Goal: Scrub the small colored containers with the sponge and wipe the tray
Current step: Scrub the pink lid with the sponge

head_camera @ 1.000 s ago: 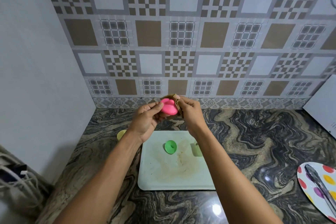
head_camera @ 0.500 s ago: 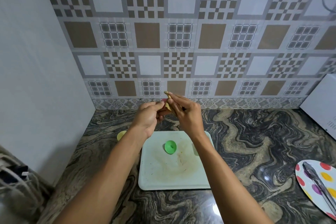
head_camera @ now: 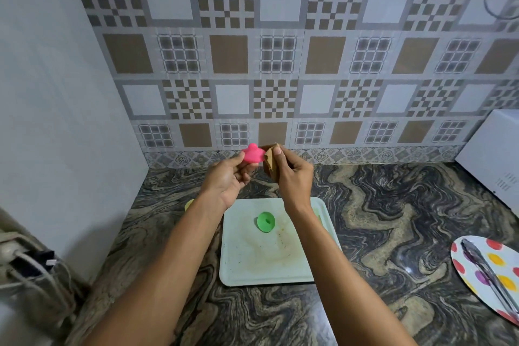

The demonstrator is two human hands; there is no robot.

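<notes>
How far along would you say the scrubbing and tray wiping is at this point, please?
Nothing looks finished. The left hand holds the pink container against the brown sponge in the right hand. The green container waits on the tray, which shows brownish smears and is unwiped.

The bench (head_camera: 393, 205) looks like polished swirled stone, glossy with light glints. The tray (head_camera: 252, 267) is smooth pale plastic, stained brownish. The pink container (head_camera: 252, 155) and green container (head_camera: 265, 222) look smooth, matt plastic. The sponge (head_camera: 271, 164) looks rough, brown. The tongs (head_camera: 488, 270) are shiny metal.
</notes>
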